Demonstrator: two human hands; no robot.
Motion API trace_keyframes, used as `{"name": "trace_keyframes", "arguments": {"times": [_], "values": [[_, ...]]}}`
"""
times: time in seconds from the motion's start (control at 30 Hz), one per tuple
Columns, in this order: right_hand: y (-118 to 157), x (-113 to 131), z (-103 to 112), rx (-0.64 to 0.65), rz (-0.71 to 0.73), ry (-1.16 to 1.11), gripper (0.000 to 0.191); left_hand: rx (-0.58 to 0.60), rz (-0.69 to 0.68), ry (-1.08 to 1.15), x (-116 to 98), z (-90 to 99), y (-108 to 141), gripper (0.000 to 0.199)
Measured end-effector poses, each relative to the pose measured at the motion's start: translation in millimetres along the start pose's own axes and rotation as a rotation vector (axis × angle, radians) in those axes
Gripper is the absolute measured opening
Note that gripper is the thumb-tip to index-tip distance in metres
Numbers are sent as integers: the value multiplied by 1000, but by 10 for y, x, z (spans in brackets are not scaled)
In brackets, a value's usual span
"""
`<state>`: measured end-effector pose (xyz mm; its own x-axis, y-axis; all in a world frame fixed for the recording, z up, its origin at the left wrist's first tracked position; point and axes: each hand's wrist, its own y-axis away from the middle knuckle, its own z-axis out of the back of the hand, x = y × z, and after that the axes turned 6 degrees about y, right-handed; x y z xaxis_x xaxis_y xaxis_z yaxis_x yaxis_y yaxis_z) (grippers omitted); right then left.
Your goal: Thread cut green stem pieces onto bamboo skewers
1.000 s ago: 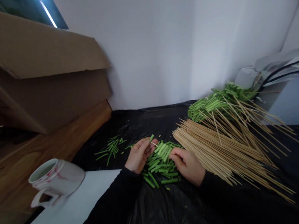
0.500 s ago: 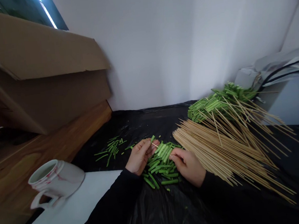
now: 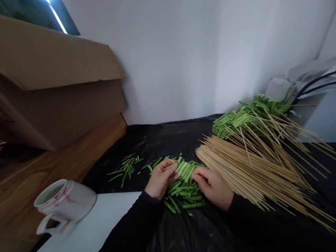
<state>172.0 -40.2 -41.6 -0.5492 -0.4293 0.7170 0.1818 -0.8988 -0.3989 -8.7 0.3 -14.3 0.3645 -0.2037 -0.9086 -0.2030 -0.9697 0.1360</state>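
Observation:
My left hand [image 3: 160, 177] is closed at the left end of a row of skewered green stem pieces [image 3: 185, 169], which look like cut garlic scapes. A thin pale tip shows by its fingers. At the other end of the row, my right hand [image 3: 213, 185] pinches, with most of the bamboo skewer hidden by the fingers and the stems. The pieces lie side by side across the skewer. Right under both hands is a loose heap of cut green stems [image 3: 189, 198] on black plastic sheeting [image 3: 173, 240].
Many bamboo skewers [image 3: 255, 173] lie fanned out at right, with a pile of filled green skewers [image 3: 238, 119] behind. Thin stems [image 3: 126, 169] are scattered at left. A white mug [image 3: 74, 200] stands on a white sheet [image 3: 105, 215]. A cardboard box [image 3: 74, 107] is at back left.
The stem piece at my left fingertips has gone onto the skewer and joined the row. My left hand has moved slightly right, closer to the row. My right hand keeps its grip.

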Motion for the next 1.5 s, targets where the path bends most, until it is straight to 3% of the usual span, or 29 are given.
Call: {"name": "trace_keyframes", "arguments": {"times": [0.1, 0.27, 0.37, 0.6, 0.8, 1.0, 1.3, 1.5], "values": [[-7, -4, 28, -26, 14, 5, 25, -23, -46, -7, -14, 15, -4, 34], [-56, -121, 84, -201, -5, 130, 25, -60, -133, -83, -70, 80, -40, 38], [-58, -144, 94, -215, 6, 164, 25, -114, -235, -210, -115, 170, -91, 35], [-21, -113, 81, -137, 23, 208, 27, -83, -419, -934, -144, 417, -176, 9], [-30, -136, 94, -105, 26, 260, 26, -116, -455, -1365, -134, 434, -130, 7], [-27, -112, 98, -95, 25, 264, 26, -82, -406, -1397, -124, 445, -126, 7], [-61, -141, 162, -92, 5, 267, 28, 34, -557, -1208, -57, 342, -134, 12], [-70, -151, 175, -94, -20, 263, 29, 39, -583, -1254, 28, 341, -158, 16]]}}
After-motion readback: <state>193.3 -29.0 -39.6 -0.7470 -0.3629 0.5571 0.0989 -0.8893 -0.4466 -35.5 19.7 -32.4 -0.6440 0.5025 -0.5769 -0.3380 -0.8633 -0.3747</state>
